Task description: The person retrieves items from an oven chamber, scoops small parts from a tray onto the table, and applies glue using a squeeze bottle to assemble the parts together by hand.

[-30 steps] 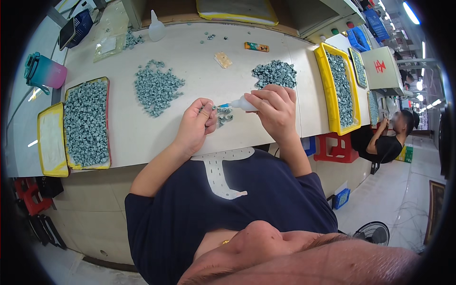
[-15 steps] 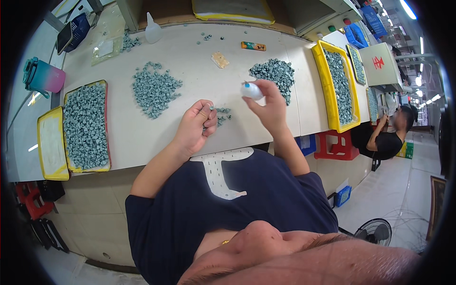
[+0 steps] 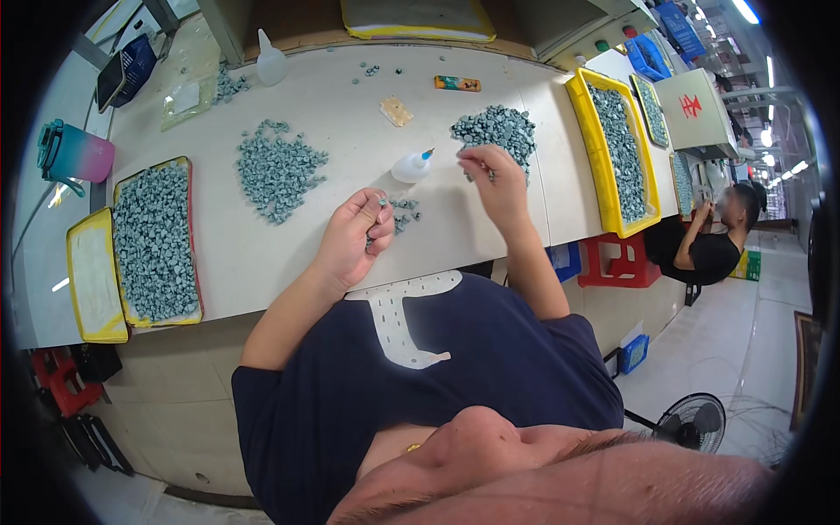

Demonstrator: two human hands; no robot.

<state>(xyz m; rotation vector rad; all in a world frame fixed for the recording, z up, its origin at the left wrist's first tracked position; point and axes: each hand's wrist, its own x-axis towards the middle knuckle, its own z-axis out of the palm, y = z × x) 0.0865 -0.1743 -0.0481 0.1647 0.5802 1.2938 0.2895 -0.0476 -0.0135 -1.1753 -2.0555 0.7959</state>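
Note:
Between the thumb and forefinger of my left hand (image 3: pixel 352 241) is a small grey-green piece (image 3: pixel 382 202); its other fingers are curled in. A few similar loose pieces (image 3: pixel 404 215) lie beside that hand. My right hand (image 3: pixel 503 192) is closed in a pinch at the near left edge of a dark grey-green pile of pieces (image 3: pixel 494 125). Its fingers mostly hide what they hold. A white squeeze bottle (image 3: pixel 409 169) with a blue tip rests on the table between my hands, tilted to the right. Farther left spreads a lighter pile of pieces (image 3: pixel 278 171).
A full tray (image 3: pixel 157 245) and a yellow-rimmed tray (image 3: pixel 94 276) lie at left, near a teal-pink jug (image 3: pixel 77 156). At right stands a yellow crate (image 3: pixel 604 157) of pieces. Behind are another bottle (image 3: pixel 270 63), an orange-green tube (image 3: pixel 458 83) and a beige pad (image 3: pixel 396 111). A co-worker (image 3: pixel 717 236) sits at far right.
My right hand has let go of the white squeeze bottle, which now rests on the table, and has closed in a pinch by the right pile. My left hand still pinches the piece.

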